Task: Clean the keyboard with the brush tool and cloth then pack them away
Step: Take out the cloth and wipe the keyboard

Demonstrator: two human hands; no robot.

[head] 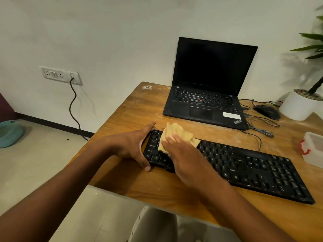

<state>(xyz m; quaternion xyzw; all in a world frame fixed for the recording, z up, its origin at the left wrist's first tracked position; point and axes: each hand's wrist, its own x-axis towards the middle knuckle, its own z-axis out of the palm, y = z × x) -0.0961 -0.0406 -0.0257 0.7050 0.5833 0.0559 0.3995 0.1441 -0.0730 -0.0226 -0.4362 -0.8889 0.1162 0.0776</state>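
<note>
A black keyboard [244, 165] lies slantwise along the near edge of the wooden desk [125, 112], its left end close to the desk's left edge. The left hand [134, 145] clasps that left end, fingers along the far side and thumb at the near edge, while the right hand [185, 156] presses a crumpled yellow cloth [176, 135] onto the leftmost keys, fingers bunching it. An open laptop [208, 88] sits toward the far edge, with a mouse [267, 110], a white plant pot [297, 105] and a clear plastic box [314, 147] toward the right edge.
</note>
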